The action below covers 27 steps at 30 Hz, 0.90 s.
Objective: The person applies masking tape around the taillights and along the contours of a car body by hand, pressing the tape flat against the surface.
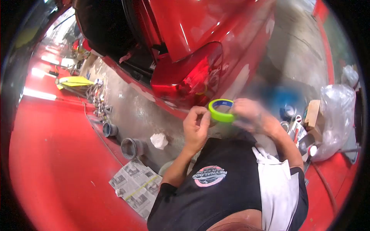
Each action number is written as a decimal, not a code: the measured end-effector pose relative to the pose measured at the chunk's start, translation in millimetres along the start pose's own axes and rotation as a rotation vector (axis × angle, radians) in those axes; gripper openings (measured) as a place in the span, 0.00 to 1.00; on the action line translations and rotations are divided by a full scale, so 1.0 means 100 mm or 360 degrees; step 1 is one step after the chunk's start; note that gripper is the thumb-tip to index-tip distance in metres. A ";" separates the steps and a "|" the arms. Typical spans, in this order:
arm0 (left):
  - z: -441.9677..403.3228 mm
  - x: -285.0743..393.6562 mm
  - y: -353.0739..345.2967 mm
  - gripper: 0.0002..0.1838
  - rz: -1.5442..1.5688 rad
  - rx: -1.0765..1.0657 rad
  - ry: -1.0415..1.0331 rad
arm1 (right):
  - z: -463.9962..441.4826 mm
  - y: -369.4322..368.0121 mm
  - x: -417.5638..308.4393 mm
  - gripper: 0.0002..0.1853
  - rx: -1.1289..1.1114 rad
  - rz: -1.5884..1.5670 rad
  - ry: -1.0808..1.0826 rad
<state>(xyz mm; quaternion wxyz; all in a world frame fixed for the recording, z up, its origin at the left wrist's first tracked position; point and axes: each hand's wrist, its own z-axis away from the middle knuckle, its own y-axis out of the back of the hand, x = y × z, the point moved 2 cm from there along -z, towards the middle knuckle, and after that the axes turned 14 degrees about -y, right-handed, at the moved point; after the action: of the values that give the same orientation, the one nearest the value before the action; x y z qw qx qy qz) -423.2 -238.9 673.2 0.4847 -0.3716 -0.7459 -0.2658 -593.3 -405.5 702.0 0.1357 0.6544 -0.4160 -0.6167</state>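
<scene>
1. Gripping the right rim of the green masking tape roll (221, 117), the right hand (248, 112) is looking blurry but wrapped round it, probably for steadiness.
2. Left hand (195, 129) is pinching thumb and fingertips together right at the roll's left edge; can't tell if any tape's between them.
3. Roll's sitting between both hands, near the red car's taillight (192, 79), likely for a good view of the edge.
4. White cloth (275, 177) is hanging over the right shoulder, presumably staying handy while both hands are busy.
</scene>
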 end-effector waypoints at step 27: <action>-1.03 0.90 0.03 0.11 -0.0747 0.0659 0.0058 | -0.75 1.94 0.89 0.25 -0.0527 -0.1098 -0.0061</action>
<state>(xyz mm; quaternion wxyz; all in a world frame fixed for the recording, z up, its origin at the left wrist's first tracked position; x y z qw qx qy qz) -389.5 -288.0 796.6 0.4888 -0.0778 -0.8408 -0.2193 -606.7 -613.5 789.7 0.0160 0.7135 -0.0686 -0.6971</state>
